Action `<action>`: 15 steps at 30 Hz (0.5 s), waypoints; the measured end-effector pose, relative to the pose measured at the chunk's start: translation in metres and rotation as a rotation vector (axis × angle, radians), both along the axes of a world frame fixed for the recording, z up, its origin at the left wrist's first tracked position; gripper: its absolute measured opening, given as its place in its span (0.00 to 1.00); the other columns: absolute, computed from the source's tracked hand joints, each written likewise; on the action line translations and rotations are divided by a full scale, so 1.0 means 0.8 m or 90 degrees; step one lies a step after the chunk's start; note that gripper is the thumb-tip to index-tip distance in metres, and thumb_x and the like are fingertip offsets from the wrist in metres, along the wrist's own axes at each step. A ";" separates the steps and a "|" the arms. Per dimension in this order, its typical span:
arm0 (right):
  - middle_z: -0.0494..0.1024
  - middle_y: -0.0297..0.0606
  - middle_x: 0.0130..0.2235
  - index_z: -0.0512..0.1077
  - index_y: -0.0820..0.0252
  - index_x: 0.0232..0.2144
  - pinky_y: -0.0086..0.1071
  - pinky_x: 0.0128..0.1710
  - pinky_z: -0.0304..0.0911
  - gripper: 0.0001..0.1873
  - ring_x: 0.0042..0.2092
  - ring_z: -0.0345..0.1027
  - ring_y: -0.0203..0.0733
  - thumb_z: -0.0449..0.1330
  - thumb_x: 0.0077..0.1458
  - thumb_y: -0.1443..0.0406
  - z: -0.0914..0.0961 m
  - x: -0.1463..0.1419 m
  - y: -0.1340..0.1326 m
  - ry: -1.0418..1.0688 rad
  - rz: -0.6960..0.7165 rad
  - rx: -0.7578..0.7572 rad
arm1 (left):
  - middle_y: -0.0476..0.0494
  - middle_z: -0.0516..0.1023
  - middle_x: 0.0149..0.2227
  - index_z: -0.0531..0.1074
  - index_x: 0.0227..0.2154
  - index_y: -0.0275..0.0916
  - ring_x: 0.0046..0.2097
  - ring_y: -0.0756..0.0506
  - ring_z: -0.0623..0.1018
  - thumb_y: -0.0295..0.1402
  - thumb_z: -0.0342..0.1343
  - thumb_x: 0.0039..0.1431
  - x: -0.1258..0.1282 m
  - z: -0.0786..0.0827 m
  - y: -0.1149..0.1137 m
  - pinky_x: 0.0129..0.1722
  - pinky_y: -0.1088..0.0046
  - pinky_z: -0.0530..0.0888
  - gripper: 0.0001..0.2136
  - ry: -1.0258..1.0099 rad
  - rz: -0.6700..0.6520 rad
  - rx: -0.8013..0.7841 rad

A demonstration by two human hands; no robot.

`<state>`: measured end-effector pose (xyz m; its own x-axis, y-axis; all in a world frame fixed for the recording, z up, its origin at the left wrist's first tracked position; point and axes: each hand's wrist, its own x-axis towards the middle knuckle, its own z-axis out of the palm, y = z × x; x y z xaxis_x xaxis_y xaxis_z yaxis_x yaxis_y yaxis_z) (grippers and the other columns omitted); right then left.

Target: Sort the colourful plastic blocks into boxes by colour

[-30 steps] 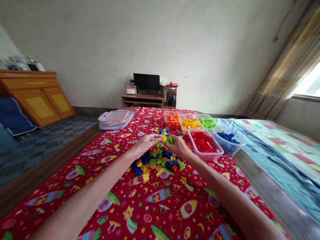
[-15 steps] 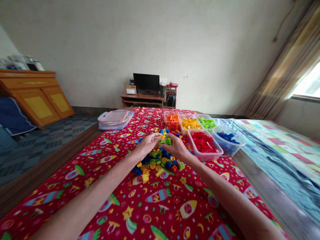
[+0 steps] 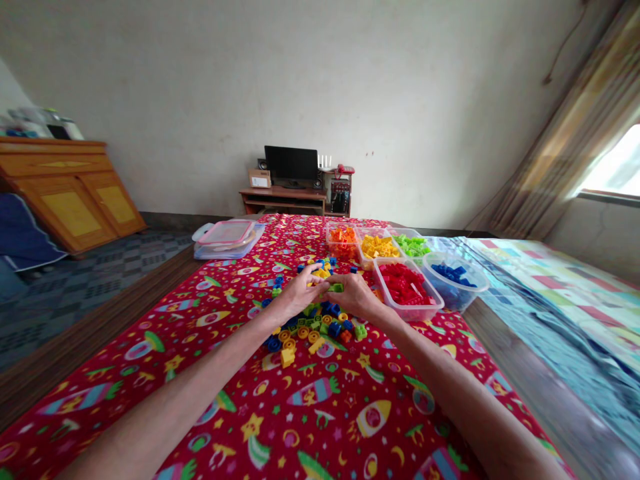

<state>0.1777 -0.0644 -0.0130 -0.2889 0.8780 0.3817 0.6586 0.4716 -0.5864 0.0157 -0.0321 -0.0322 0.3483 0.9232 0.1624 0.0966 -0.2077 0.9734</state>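
My left hand (image 3: 299, 291) and my right hand (image 3: 354, 294) meet over a heap of small plastic bricks (image 3: 313, 326) in blue, yellow, green and orange on the red patterned tablecloth (image 3: 320, 407). A green brick (image 3: 337, 287) sits pinched between the fingertips of both hands. My right hand's fingers curl around it, and the left hand's thumb and forefinger close on its other end. Just right of my hands stands a clear tub of red bricks (image 3: 407, 285).
Behind it stand tubs of orange bricks (image 3: 343, 239), yellow bricks (image 3: 377, 247), green bricks (image 3: 414, 245) and a round bowl of blue bricks (image 3: 454, 275). Stacked tub lids (image 3: 227, 236) lie at the far left of the cloth. A quilted bed (image 3: 560, 293) borders the right side.
The view has shifted slightly. Both hands stay together over the heap; the green brick now sits a little lower between the fingertips.
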 end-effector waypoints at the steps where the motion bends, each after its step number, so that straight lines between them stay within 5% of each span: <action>1: 0.78 0.34 0.26 0.80 0.61 0.34 0.26 0.31 0.58 0.10 0.29 0.69 0.36 0.62 0.48 0.68 0.002 0.003 0.001 0.000 -0.005 0.007 | 0.43 0.76 0.38 0.60 0.56 0.38 0.36 0.45 0.79 0.45 0.63 0.49 0.001 0.002 -0.002 0.35 0.70 0.76 0.33 -0.010 -0.007 -0.016; 8: 0.77 0.33 0.23 0.80 0.61 0.33 0.26 0.27 0.59 0.11 0.25 0.67 0.34 0.61 0.48 0.64 0.044 0.064 0.019 0.057 -0.154 0.012 | 0.41 0.74 0.43 0.64 0.52 0.40 0.35 0.48 0.79 0.40 0.57 0.57 -0.019 0.016 0.005 0.36 0.70 0.78 0.21 -0.022 0.043 -0.056; 15: 0.78 0.41 0.24 0.79 0.66 0.36 0.27 0.28 0.60 0.13 0.24 0.69 0.35 0.59 0.50 0.66 0.096 0.189 0.103 -0.095 -0.419 0.025 | 0.40 0.74 0.45 0.69 0.46 0.37 0.36 0.47 0.79 0.42 0.58 0.53 -0.039 0.020 0.008 0.35 0.71 0.77 0.20 0.002 0.088 -0.034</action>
